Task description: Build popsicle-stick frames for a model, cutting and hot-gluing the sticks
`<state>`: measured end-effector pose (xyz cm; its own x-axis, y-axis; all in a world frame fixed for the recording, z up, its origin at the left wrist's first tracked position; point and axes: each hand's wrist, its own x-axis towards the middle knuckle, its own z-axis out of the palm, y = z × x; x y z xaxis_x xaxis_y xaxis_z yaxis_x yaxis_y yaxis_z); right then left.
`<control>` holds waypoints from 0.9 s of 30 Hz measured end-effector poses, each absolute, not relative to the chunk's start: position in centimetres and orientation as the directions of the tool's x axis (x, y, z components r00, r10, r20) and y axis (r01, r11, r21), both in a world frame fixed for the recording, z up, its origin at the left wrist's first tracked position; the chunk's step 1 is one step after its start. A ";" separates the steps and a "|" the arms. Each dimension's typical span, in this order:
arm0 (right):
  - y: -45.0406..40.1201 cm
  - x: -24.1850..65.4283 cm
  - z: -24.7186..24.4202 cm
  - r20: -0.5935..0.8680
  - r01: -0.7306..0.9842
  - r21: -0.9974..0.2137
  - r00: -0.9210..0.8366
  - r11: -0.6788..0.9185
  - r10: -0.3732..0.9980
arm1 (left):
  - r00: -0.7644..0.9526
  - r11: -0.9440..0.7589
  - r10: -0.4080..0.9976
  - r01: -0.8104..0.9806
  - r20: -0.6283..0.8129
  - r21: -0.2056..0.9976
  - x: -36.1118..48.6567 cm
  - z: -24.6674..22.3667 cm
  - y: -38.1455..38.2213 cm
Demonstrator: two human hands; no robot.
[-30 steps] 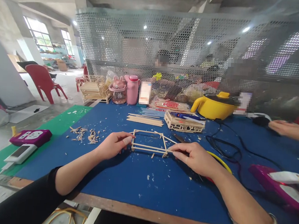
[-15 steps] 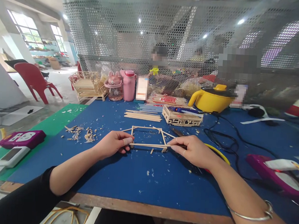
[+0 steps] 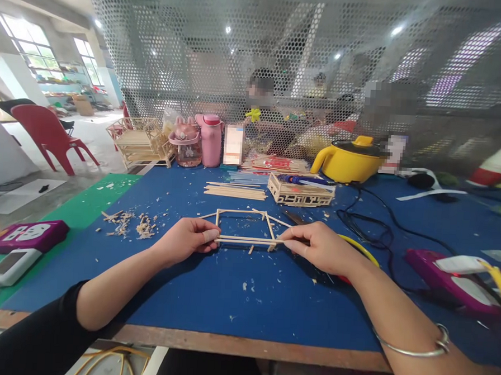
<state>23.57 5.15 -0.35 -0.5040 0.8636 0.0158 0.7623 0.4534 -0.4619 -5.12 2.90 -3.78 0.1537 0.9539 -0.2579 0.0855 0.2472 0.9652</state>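
A small rectangular frame of thin wooden sticks (image 3: 269,225) stands on the blue table mat between my hands. My left hand (image 3: 193,236) pinches the near left corner of it, thumb and fingertips closed where the stick ends meet. With thumb and forefinger, my right hand (image 3: 318,248) grips the right end of a loose-looking wooden stick (image 3: 250,242) laid along the frame's near side. Beneath and beyond the right hand lies a tool with dark jaws and a curved yellow handle (image 3: 362,247), partly hidden. A short stick offcut (image 3: 251,249) rests by the near side.
Wood scraps (image 3: 145,227) lie left of my left hand. Beyond the frame are a bundle of sticks (image 3: 236,191) and a small wooden box (image 3: 303,193) topped by a blue-handled tool. A yellow pot (image 3: 348,162), black cable (image 3: 362,221) and purple power strips (image 3: 29,234) flank the work area.
The view has shifted slightly, so everything sits a little further left. The near stick now lies more evenly along the frame's near side. Both hands keep their pinch.
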 end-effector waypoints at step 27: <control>4.2 22.1 -0.6 0.196 0.751 -0.202 -0.598 0.629 0.777 | 0.173 0.079 0.975 0.307 -0.138 0.949 -5.5 -3.4 2.3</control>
<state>22.06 4.16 -0.57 -0.5981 0.7771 0.1957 0.7509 0.6288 -0.2019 -5.46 2.29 -3.39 0.1732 0.9752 -0.1375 0.3066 0.0793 0.9485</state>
